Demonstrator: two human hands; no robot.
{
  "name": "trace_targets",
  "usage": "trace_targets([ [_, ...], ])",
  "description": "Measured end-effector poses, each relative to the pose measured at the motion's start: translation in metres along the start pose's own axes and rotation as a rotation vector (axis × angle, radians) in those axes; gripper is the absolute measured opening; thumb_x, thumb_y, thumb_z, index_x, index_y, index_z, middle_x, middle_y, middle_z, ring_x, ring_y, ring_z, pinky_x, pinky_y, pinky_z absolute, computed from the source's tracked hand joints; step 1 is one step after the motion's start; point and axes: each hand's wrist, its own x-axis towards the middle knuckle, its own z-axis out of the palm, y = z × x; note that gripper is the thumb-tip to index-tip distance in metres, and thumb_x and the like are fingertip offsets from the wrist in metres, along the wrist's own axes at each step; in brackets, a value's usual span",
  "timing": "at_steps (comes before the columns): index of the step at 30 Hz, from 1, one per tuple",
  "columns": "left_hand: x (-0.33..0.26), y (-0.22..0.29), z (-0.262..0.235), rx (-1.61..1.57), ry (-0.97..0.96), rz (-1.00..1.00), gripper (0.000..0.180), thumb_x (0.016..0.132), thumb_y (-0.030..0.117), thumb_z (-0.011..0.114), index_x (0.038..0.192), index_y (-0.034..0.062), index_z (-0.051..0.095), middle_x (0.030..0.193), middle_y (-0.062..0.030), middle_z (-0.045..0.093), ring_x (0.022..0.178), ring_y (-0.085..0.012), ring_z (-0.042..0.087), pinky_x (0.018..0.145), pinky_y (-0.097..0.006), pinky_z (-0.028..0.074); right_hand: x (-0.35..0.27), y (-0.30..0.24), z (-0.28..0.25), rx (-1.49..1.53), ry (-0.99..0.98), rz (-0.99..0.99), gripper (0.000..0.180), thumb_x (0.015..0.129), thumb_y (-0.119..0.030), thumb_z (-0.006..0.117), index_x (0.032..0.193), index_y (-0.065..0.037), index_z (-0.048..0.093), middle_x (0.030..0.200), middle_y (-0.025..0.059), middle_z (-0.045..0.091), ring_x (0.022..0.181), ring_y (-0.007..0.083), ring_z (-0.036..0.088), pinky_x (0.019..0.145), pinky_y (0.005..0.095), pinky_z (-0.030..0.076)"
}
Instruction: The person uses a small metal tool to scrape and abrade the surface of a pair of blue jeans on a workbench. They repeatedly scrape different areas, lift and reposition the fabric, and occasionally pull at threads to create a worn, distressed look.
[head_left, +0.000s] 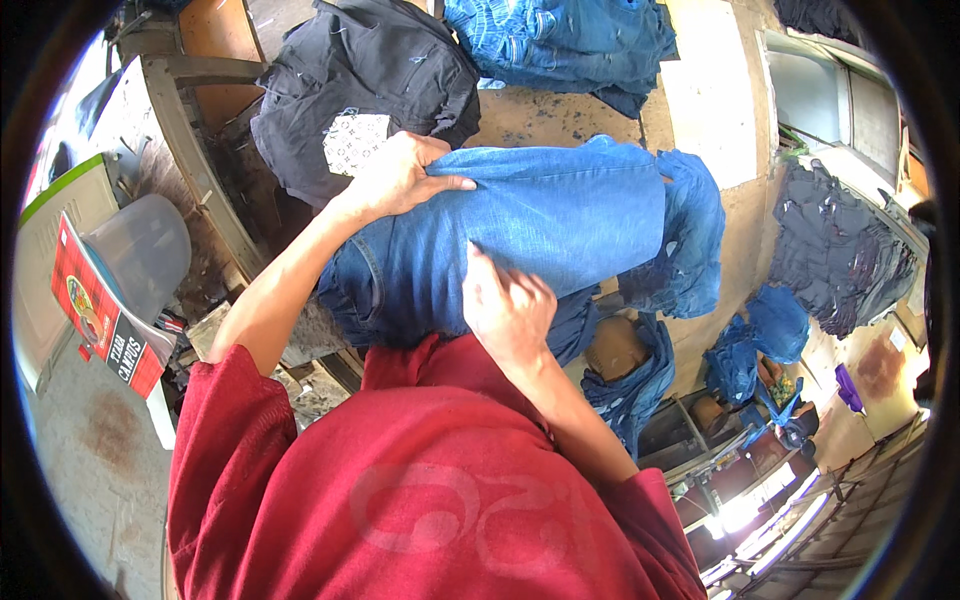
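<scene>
A pair of blue jeans (560, 215) is spread in front of me, one leg reaching to the right. At its far edge my left hand (405, 175) grips the denim, thumb on top and fingers tucked behind. Lower and nearer my body, my right hand (510, 312) is closed against the jeans, one digit extended on the cloth and the other fingers curled. Whether anything small is inside that hand is hidden. A white patterned patch (355, 140) lies beside my left wrist, against a dark garment.
A black garment pile (370, 65) and a blue denim stack (570, 45) sit at the back. More dark clothes (840, 245) lie far right, with loose denim (775, 325) nearby. On the left are a clear plastic container (145, 245) and a red printed booklet (110, 310).
</scene>
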Motion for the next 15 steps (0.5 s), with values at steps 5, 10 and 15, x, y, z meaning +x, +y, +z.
trace_targets([
  [5, -0.001, -0.004, 0.001, 0.001, -0.010, -0.016, 0.031, 0.092, 0.033, 0.087, 0.095, 0.0028, 0.080, 0.076, -0.0122, 0.065, 0.069, -0.0268, 0.064, 0.067, -0.042, 0.050, -0.011, 0.000, -0.019, 0.056, -0.016, 0.012, 0.023, 0.090, -0.009, 0.078, 0.113, -0.013, 0.078, 0.065, 0.0015, 0.067, 0.049, 0.0195, 0.061, 0.050, 0.0348, 0.050],
  [10, -0.001, -0.003, 0.001, -0.024, -0.001, -0.002, 0.029, 0.092, 0.032, 0.087, 0.096, 0.0033, 0.081, 0.076, -0.0122, 0.063, 0.069, -0.0271, 0.064, 0.067, -0.043, 0.050, 0.032, 0.005, 0.006, 0.083, 0.034, 0.037, 0.016, 0.092, -0.009, 0.077, 0.107, -0.014, 0.077, 0.064, 0.0021, 0.067, 0.050, 0.0202, 0.064, 0.050, 0.0357, 0.051],
  [15, -0.001, -0.003, 0.001, 0.022, -0.004, -0.003, 0.033, 0.092, 0.032, 0.086, 0.095, -0.0005, 0.078, 0.082, -0.0153, 0.069, 0.072, -0.0349, 0.069, 0.070, -0.042, 0.054, 0.043, 0.003, 0.007, 0.015, 0.036, 0.001, 0.012, 0.093, -0.010, 0.076, 0.105, -0.014, 0.076, 0.064, 0.0013, 0.068, 0.051, 0.0189, 0.065, 0.051, 0.0346, 0.052],
])
